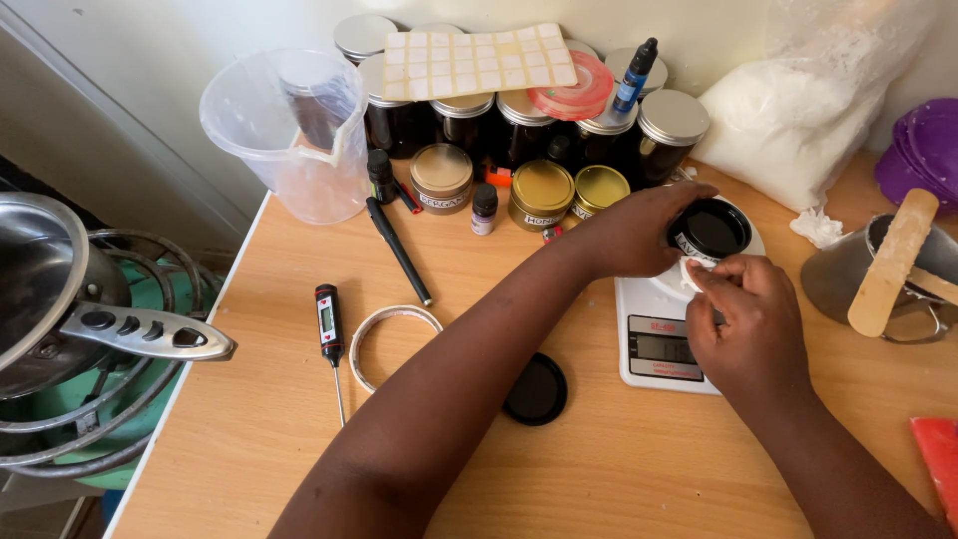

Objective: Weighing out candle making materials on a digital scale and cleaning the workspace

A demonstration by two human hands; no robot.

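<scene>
My left hand (629, 235) grips a small dark jar (711, 229) that rests on a white kitchen scale (654, 344). The jar is open and dark inside, with a white label on its side. My right hand (743, 324) is at the jar's front, its fingertips pinching the white label (696, 268). A black lid (536, 389) lies flat on the wooden table (559, 469), left of the scale.
Several dark jars and gold tins (542, 193) stand at the back beside a clear plastic jug (289, 130). A probe thermometer (328, 329), a tape ring (389, 344) and a black pen (399, 250) lie at left. A metal cup with a wooden spatula (891, 265) stands right; a pot (45, 289) sits far left.
</scene>
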